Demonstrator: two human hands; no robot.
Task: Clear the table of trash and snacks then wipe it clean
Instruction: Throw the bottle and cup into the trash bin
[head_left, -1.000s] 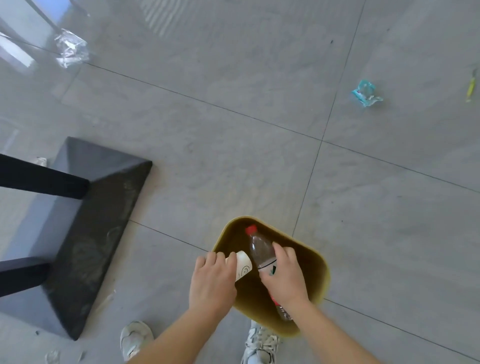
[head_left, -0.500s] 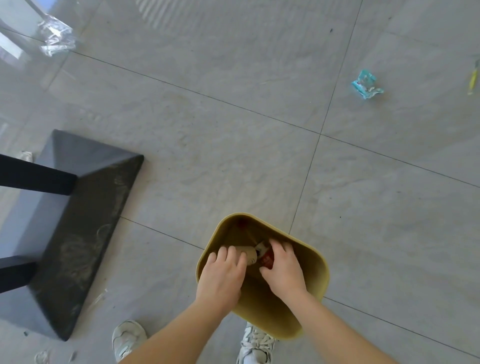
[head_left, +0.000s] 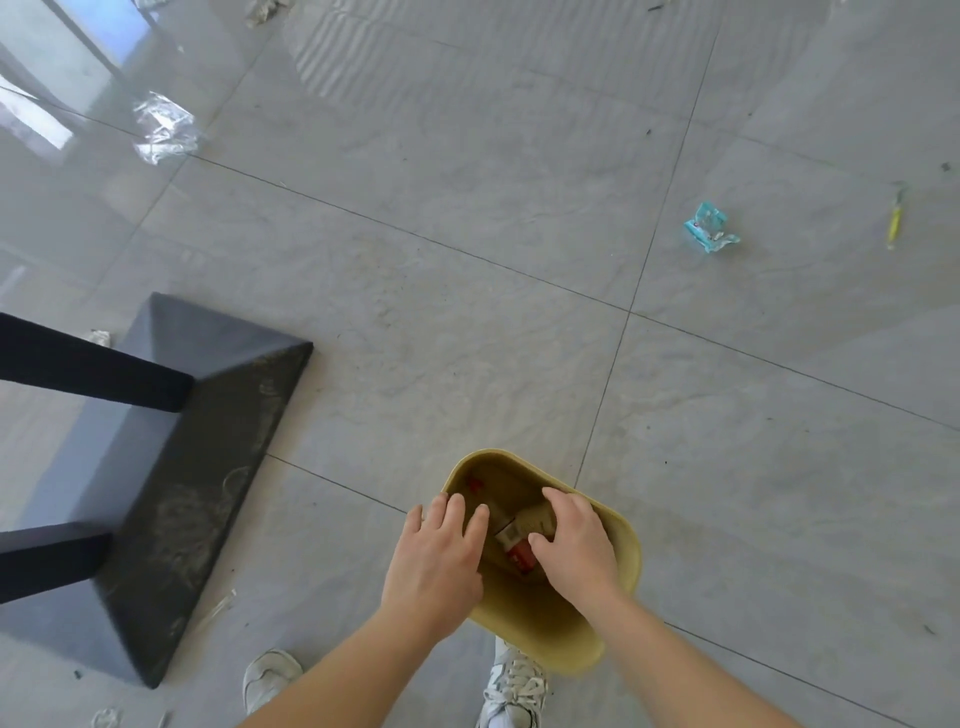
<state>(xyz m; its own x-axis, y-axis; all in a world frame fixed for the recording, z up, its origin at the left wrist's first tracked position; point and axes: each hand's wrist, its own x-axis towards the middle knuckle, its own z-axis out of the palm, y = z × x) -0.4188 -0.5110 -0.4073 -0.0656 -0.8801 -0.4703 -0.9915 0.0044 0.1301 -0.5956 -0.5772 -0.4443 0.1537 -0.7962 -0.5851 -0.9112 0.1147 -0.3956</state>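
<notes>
A yellow trash bin (head_left: 629, 551) stands on the grey tiled floor just in front of my feet. Inside it lie a plastic bottle with a red label (head_left: 519, 558) and a paper cup (head_left: 535, 519); a red cap (head_left: 475, 486) shows near the bin's far wall. My left hand (head_left: 436, 561) hovers over the bin's left rim, fingers spread and holding nothing. Over the bin's right half, my right hand (head_left: 576, 545) has its fingers loosely curved above the bottle without gripping it.
A dark table base (head_left: 171, 493) with black legs (head_left: 93, 371) stands to the left. Crumpled clear plastic (head_left: 163, 127) lies at upper left, a teal wrapper (head_left: 709, 228) and a yellow stick (head_left: 893, 223) on the floor at right. My white shoes (head_left: 514, 686) flank the bin.
Both hands lowered the cup and the bottle into the bin and let go. The hands now sit empty above the rim, and the view has shifted slightly.
</notes>
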